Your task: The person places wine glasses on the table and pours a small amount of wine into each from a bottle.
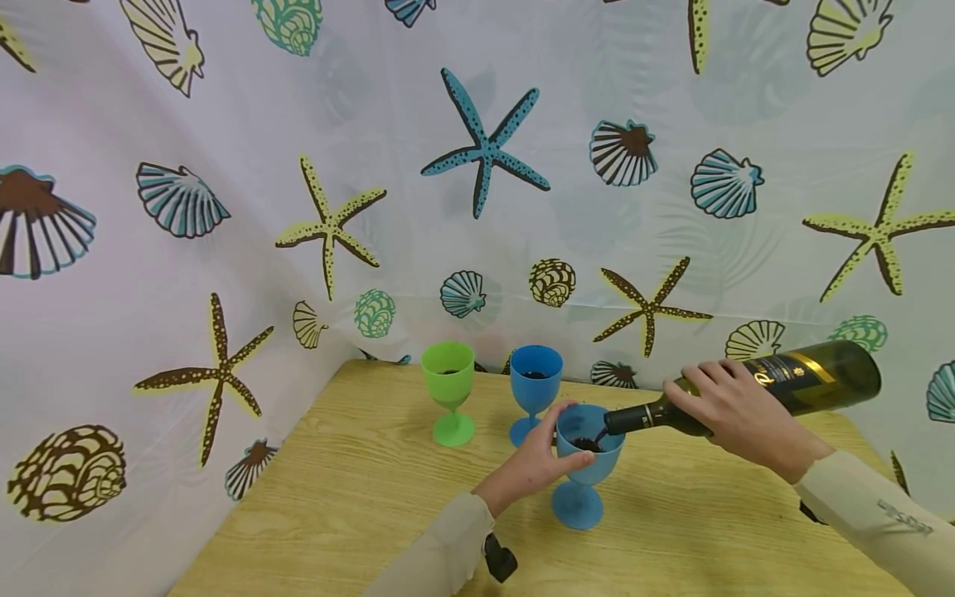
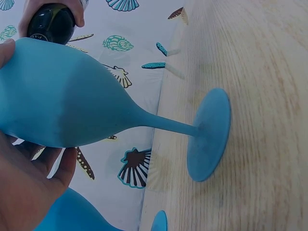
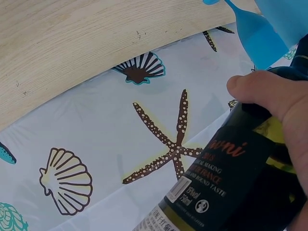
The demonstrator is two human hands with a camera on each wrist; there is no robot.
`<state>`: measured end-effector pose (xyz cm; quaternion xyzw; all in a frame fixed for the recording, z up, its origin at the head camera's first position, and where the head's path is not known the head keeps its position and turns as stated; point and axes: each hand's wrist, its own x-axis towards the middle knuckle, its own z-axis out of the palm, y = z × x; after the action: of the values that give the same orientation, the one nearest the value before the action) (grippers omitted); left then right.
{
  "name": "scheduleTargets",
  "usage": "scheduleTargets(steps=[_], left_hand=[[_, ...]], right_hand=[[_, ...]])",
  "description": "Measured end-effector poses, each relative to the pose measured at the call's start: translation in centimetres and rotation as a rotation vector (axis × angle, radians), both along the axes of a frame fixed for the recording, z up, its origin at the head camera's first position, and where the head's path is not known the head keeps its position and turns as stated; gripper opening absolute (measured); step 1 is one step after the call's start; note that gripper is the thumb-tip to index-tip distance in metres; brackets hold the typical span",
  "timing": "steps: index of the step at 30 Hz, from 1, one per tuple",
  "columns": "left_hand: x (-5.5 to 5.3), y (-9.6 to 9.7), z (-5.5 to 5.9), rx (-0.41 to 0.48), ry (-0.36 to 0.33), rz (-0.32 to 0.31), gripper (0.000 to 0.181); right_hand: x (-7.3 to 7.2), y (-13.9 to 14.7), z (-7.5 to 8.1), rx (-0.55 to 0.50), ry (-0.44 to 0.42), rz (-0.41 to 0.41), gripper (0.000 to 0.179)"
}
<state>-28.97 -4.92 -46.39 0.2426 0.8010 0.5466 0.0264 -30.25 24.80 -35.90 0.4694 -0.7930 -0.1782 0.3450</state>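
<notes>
In the head view a light blue goblet (image 1: 578,505) stands upright on the table, with dark red liquid (image 1: 586,445) inside. My left hand (image 1: 531,461) grips its bowl from the left, thumb and fingers round the sides. A dark green wine bottle (image 1: 836,369) with a black label is tipped over it, neck at the rim, a thin dark stream running in. My right hand (image 1: 734,412) holds this bottle round its shoulder. The left wrist view shows the goblet's stem and foot (image 2: 210,135) on the wood.
Behind stand a green goblet (image 1: 450,384) and a darker blue goblet (image 1: 535,375), both holding dark liquid. The wooden table (image 1: 336,497) ends at a white curtain (image 1: 522,240) printed with starfish and shells.
</notes>
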Motion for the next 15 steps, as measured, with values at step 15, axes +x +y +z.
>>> scheduleTargets(steps=[15], left_hand=[[0.0, -0.13, -0.07, 0.008, 0.007, -0.006, 0.07]], right_hand=[[-0.16, -0.32, 0.28, -0.003, 0.035, 0.028, 0.063]])
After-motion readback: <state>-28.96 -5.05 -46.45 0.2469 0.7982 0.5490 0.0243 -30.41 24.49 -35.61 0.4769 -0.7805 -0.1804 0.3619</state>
